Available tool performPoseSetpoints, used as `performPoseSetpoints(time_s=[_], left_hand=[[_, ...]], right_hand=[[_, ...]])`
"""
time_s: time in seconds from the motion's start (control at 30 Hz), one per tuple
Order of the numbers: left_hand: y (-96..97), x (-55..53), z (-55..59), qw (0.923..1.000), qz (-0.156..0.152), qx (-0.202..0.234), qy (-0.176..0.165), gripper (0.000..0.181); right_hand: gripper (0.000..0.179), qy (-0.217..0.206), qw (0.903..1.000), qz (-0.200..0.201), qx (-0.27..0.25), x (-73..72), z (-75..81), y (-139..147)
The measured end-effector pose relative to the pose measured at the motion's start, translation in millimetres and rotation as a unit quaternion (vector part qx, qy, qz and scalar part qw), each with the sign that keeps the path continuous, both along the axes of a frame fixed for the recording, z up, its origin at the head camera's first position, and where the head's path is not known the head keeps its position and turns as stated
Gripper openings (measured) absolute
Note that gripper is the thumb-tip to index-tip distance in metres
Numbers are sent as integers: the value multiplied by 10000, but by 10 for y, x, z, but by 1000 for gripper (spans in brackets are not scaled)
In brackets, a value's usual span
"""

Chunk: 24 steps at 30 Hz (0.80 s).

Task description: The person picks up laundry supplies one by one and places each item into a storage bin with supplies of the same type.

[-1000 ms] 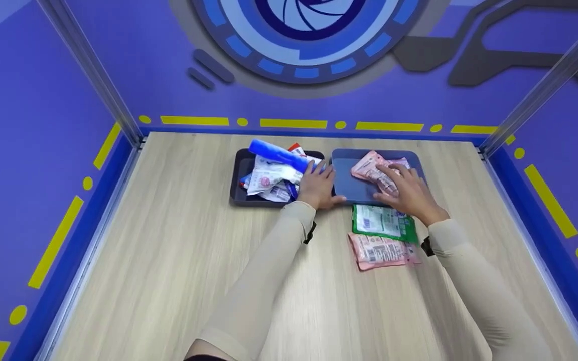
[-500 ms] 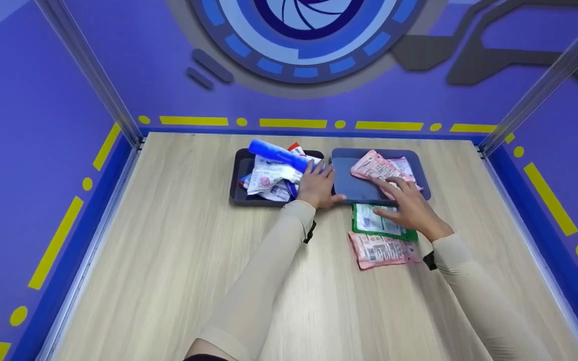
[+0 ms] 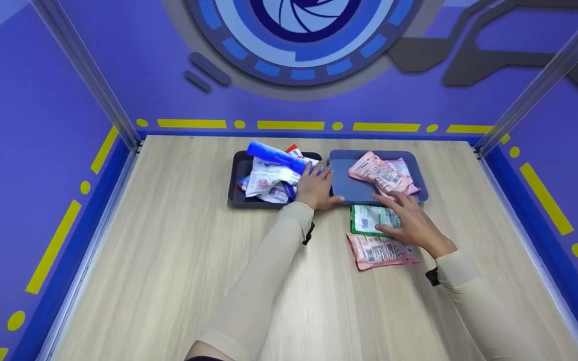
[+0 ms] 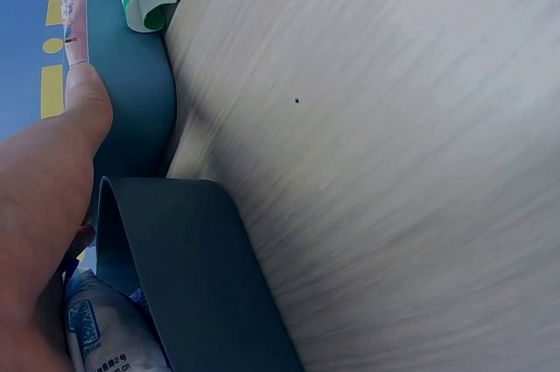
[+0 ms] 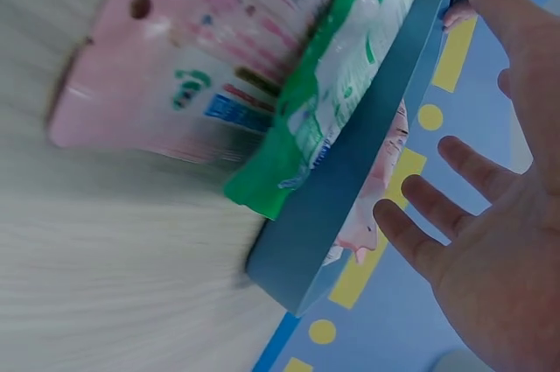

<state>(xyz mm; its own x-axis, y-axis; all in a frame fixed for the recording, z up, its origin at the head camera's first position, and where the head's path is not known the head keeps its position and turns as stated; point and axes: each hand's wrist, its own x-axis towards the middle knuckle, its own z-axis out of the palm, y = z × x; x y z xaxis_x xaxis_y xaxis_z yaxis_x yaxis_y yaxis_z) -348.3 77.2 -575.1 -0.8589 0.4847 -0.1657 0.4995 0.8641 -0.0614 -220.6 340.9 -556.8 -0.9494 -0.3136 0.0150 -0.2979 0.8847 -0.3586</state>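
My left hand (image 3: 314,188) rests with spread fingers at the right end of the dark tray (image 3: 256,203), its fingertips by a blue stick-like thing (image 3: 279,156) lying across white packets (image 3: 264,180). In the left wrist view its thumb points toward the grey-blue tray (image 4: 131,83). My right hand (image 3: 414,223) hovers, fingers apart and holding nothing, above a green-edged packet (image 3: 367,219) in front of the grey-blue tray. Inside that tray lie a pink packet (image 3: 377,170) and a paler pink-purple one (image 3: 402,165) partly beneath it.
Another pink packet (image 3: 382,252) lies on the wooden table (image 3: 193,260) nearer me, touching the green-edged one. A blue patterned wall (image 3: 289,113) stands behind the trays, with side walls left and right.
My right hand has drawn back toward me from the pink packet in the grey-blue tray to above the green-edged packet. My left hand stays where it was.
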Motion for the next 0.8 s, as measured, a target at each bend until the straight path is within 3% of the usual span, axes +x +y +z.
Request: performPoseSetpoints(time_s=[0.8], left_hand=[[-3, -4, -19, 10000, 8, 16, -10, 96]], right_hand=[[69, -334, 9988, 314, -157, 390, -188, -20]])
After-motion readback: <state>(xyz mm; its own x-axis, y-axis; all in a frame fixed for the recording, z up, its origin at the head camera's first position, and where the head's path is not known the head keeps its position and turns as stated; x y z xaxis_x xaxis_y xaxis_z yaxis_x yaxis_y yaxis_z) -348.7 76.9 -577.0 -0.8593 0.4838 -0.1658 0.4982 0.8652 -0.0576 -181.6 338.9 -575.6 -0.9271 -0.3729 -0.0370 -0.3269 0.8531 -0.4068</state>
